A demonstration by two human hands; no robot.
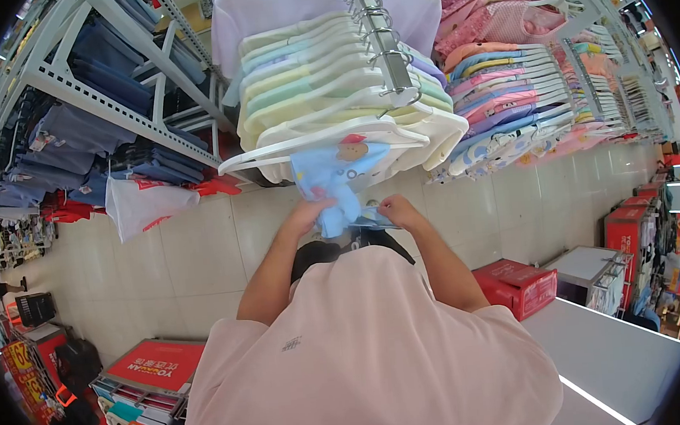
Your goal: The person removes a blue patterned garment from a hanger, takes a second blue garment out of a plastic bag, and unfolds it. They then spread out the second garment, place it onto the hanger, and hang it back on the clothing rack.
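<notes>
A light blue children's garment (326, 183) with a cartoon print hangs bunched below a white hanger (271, 147) at the front of the rack. My left hand (310, 213) is closed on its gathered left side. To the right, my right hand (398, 210) is pinched closed at a lower blue edge, which looks like part of the same garment. The folds hide exactly how the fingertips grip. Just behind hang pale yellow, green and white shirts (307, 95) on white hangers, hooked over a metal display arm (395, 72).
Blue folded clothes (70, 134) fill a metal rack (108, 103) at left, with a white bag (144, 204) hanging from it. Colourful children's clothes (499, 96) hang at right. Red boxes (513, 283) (156, 363) stand behind me on both sides, beside a grey-white counter (615, 359).
</notes>
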